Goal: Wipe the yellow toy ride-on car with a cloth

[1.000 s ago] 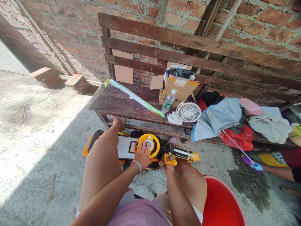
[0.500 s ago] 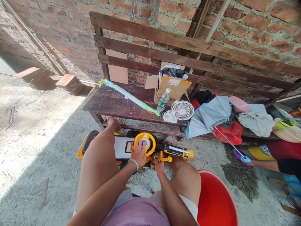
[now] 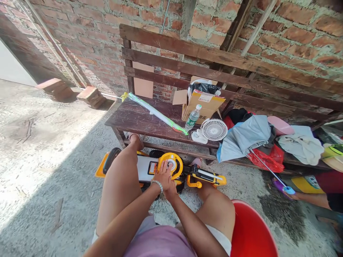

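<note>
A yellow and white toy ride-on car (image 3: 146, 167) stands on the concrete between my knees. My left hand (image 3: 162, 175), with a bead bracelet at the wrist, rests with curled fingers on its yellow steering wheel (image 3: 171, 165). My right hand (image 3: 170, 188) sits just below the wheel, close against my left hand; its fingers are hidden. A yellow and black toy part (image 3: 206, 175) sticks out to the right of the wheel, with no hand on it.
A dark wooden bench (image 3: 134, 119) against the brick wall holds a long plastic-wrapped tube (image 3: 157, 113), a cardboard box (image 3: 203, 103), a water bottle (image 3: 192, 117), a small white fan (image 3: 213, 129), a blue umbrella (image 3: 243, 135) and clothes. A red plastic seat (image 3: 252, 232) is at my right. Another person's leg (image 3: 311, 196) lies at far right.
My right hand has left the yellow and black part at the right and moved left to below the steering wheel. My left hand stays on the wheel.
</note>
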The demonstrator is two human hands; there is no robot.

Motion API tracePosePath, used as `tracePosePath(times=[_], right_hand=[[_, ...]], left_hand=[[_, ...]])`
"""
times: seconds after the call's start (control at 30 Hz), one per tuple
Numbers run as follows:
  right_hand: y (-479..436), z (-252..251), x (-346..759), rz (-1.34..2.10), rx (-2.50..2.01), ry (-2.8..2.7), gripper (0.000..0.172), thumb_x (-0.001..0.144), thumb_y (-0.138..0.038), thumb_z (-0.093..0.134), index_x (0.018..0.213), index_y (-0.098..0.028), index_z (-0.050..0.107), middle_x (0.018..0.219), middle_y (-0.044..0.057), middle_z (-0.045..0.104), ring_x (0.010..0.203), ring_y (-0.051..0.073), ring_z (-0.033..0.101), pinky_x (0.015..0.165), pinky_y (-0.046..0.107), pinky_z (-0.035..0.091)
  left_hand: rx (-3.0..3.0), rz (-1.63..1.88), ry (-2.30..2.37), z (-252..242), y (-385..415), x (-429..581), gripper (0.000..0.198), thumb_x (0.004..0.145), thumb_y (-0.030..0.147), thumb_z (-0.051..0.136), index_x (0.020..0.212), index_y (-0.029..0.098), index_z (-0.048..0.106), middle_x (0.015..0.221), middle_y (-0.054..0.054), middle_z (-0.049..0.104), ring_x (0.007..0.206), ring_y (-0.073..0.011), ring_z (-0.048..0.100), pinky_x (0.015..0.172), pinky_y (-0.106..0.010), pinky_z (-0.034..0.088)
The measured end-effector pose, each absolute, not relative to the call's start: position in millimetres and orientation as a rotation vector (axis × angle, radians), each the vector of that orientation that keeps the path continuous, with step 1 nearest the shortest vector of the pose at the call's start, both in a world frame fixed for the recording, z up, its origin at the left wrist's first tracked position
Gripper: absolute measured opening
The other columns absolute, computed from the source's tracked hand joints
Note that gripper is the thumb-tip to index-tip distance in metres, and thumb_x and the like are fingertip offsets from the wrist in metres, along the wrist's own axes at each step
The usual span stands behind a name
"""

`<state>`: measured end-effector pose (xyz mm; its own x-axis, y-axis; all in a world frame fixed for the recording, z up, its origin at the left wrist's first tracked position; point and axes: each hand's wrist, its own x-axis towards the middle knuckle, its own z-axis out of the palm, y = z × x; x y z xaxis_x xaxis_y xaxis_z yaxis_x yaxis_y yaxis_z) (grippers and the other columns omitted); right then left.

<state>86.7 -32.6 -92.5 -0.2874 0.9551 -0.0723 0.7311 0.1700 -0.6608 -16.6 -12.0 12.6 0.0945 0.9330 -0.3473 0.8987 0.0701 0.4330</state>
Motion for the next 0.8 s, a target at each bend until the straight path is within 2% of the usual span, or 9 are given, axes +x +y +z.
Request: tracePosePath(times=[0.13,0.27,0.4,0.5,0.63,0.73,0.8], right_hand=[[-14,-77,88,0.869,-1.681,-2.414,0.054,0.087,-0.007,0.061,0.135,-0.021,0.078,0.130,0.016,0.082,0.131,0.036,0.071,0.117,0.053,0.053],[-15,-73,109,0.741,-1.590,-2.569,0.058,0.089,-0.003,0.055,0.141,-0.021,0.076,0.136,0.014,0.079,0.135,0.032,0.068,0.121,0.052,0.051],[-33,-67,139,0.478,-1.566,-2.765,0.059,0.092,-0.003,0.058,0.146,-0.022,0.071,0.143,0.017,0.075,0.135,0.032,0.067,0.108,0.047,0.057],[-48,-50,163,0.524,-1.798,-2.723,0.057,0.089,-0.002,0.059,0.139,-0.025,0.076,0.143,0.015,0.074,0.127,0.031,0.070,0.102,0.042,0.058],[-48,-12,187,0.684,-1.918,-2.395,0.071,0.081,-0.003,0.057,0.146,-0.026,0.073,0.148,0.012,0.068,0.132,0.029,0.067,0.112,0.038,0.054],[-24,18,188,0.605,-1.792,-2.188,0.072,0.085,-0.011,0.055,0.154,-0.027,0.067,0.151,0.010,0.064,0.138,0.030,0.062,0.119,0.041,0.050],[-1,32,175,0.549,-1.704,-2.155,0.068,0.090,-0.017,0.055,0.157,-0.025,0.064,0.149,0.011,0.064,0.139,0.031,0.060,0.120,0.044,0.049]], left_hand=[[1.821,0.120,1.787,12,-12,-17,0.082,0.097,0.022,0.050,0.177,0.021,0.032,0.188,-0.012,0.012,0.174,-0.0398,0.011,0.132,-0.067,0.034],[1.813,0.087,1.749,10,-11,-19,0.083,0.099,0.026,0.049,0.179,0.023,0.027,0.189,-0.011,0.008,0.175,-0.0369,0.005,0.133,-0.069,0.030],[1.818,0.099,1.733,6,-10,-20,0.083,0.099,0.028,0.048,0.179,0.021,0.026,0.189,-0.010,0.003,0.175,-0.0371,0.003,0.132,-0.069,0.032],[1.810,0.140,1.734,1,-12,-20,0.083,0.097,0.025,0.048,0.178,0.021,0.030,0.189,-0.010,0.004,0.175,-0.0372,0.004,0.132,-0.069,0.031],[1.738,0.409,1.767,-8,-13,-25,0.085,0.092,0.022,0.052,0.175,0.016,0.035,0.189,-0.014,0.012,0.175,-0.0360,0.006,0.138,-0.063,0.025],[1.462,0.715,1.857,-15,-8,-34,0.091,0.089,0.028,0.061,0.174,0.013,0.032,0.186,-0.020,0.022,0.175,-0.0374,0.008,0.141,-0.063,0.018],[1.207,0.768,1.844,-18,-1,-40,0.086,0.090,0.032,0.064,0.170,0.015,0.036,0.176,-0.022,0.042,0.171,-0.0362,0.027,0.138,-0.060,0.029]])
